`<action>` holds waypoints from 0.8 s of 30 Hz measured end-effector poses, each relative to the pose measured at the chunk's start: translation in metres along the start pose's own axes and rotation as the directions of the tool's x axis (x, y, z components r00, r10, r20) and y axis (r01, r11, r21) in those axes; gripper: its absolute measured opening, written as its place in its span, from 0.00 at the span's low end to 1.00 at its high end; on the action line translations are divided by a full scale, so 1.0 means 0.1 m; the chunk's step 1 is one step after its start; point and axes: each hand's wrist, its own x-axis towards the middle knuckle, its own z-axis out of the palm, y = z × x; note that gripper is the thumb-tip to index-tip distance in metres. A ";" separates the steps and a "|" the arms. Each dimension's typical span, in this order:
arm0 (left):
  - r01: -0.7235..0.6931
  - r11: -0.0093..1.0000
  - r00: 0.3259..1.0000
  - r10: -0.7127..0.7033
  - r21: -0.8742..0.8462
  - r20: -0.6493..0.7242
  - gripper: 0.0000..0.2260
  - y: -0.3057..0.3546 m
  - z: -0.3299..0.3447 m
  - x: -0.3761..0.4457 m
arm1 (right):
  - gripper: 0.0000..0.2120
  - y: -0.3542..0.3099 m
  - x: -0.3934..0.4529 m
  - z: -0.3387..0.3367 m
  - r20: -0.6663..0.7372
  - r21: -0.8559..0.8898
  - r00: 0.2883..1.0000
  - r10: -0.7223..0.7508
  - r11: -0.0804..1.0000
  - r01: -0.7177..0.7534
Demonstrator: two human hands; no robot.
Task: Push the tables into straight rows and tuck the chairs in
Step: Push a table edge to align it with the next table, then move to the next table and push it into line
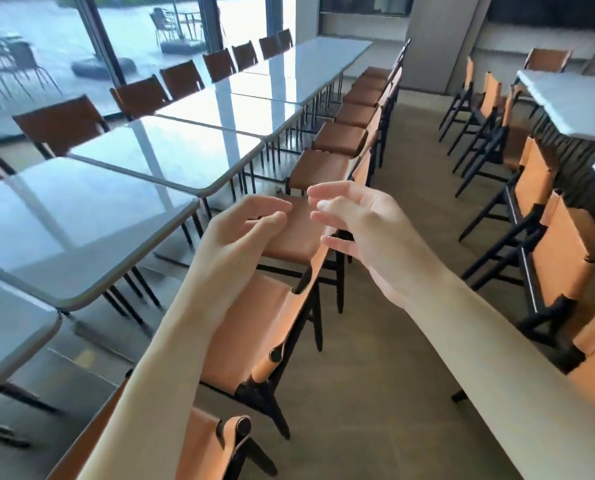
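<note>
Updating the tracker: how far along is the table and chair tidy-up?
Done: long table row reads roughly straight. In hand: left hand and right hand, open, hover over the nearest chair's backrest. Left: aisle-side chairs show whole seats, so untucked.

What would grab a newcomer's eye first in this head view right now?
Two bare hands, left hand and right hand, reach forward at centre, open and holding nothing, above a tan chair backrest. Left of them a long row of glossy white tables runs toward the windows, with brown chairs lined along its near side, seats not tucked under.
</note>
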 end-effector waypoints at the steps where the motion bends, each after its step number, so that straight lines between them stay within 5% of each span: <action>1: -0.008 1.000 1.000 0.008 -0.003 -0.022 0.07 -0.03 -0.01 0.07 | 0.10 0.02 0.12 0.00 0.021 0.008 1.000 0.003 1.000 -0.003; 24: 0.212 0.976 0.853 -0.158 0.054 -0.497 0.08 -0.46 1.25 2.31 | 0.09 0.34 3.09 -1.43 0.427 0.038 0.904 0.007 0.999 -0.025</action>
